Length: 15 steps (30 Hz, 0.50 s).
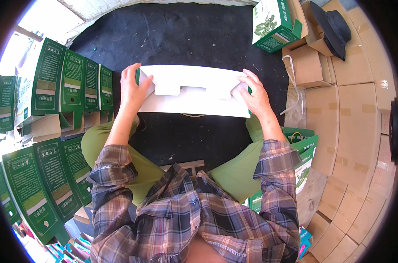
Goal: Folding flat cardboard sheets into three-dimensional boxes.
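Observation:
Between my knees a cardboard carton (194, 74) stands with its white flaps facing up; thin strips of green show at its two ends. The flaps meet along a stepped line of notched tabs at the middle. My left hand (132, 90) grips the carton's left end, thumb over the white flap and fingers round the outer edge. At the right end, my right hand (254, 95) holds the corner, its fingers over the folded side flap. The carton's lower walls are hidden from above.
Green printed cartons (50, 83) stand in rows along my left. A dark sheet (185, 35) covers the floor. Stacked brown boxes (356, 127) line the right side, with a black hat (332, 28) on top. A green-and-white carton (273, 24) sits far right.

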Tool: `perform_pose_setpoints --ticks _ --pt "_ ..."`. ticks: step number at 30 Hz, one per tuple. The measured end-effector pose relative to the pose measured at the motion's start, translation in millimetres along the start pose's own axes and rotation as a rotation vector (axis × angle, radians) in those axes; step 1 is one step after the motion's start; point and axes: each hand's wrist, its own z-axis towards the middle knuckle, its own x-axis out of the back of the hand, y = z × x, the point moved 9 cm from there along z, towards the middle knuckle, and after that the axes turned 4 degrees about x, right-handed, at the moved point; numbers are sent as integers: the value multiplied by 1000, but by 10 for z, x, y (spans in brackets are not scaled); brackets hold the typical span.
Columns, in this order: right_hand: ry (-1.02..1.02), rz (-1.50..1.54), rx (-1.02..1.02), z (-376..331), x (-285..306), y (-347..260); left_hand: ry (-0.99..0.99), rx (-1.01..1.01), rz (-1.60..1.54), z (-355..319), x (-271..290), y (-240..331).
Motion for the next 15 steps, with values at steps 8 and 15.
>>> perform_pose_setpoints --ticks 8,15 --pt "-87 -146 -165 -68 -132 -291 -351 36 135 -136 -328 114" --pt "-32 -241 -198 -80 -202 -256 -308 89 194 -160 -373 149"
